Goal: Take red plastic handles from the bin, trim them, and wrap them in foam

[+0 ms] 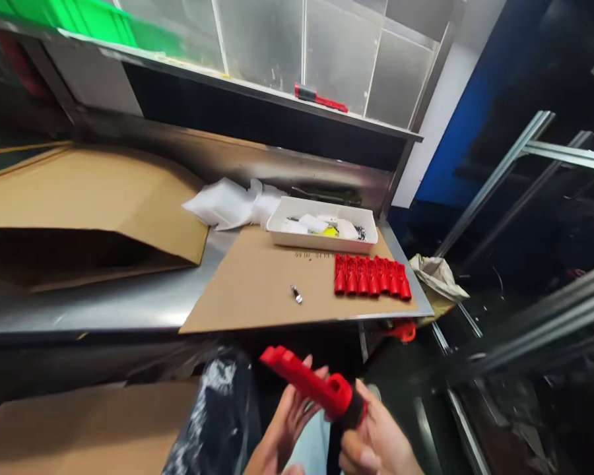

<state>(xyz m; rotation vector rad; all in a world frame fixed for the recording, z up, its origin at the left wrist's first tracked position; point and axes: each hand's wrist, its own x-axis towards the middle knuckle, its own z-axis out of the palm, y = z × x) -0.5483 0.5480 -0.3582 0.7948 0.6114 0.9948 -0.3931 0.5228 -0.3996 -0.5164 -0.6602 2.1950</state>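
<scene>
A red plastic tool [309, 384] with a black end is held low in the view, below the table edge. My left hand [290, 415] cups its red body from underneath. My right hand [376, 439] grips the black end at the lower right. A row of several matching red pieces [371, 276] lies side by side on a cardboard sheet [257, 290] on the steel table. A small metal screw [296, 294] lies on the same sheet, left of the row.
A white tray [321, 239] of small parts sits behind the red row, with white foam bags [228, 203] to its left. A large cardboard box [89, 204] lies at left. Another red tool [321, 98] rests on the upper shelf. Metal rails [525, 165] stand at right.
</scene>
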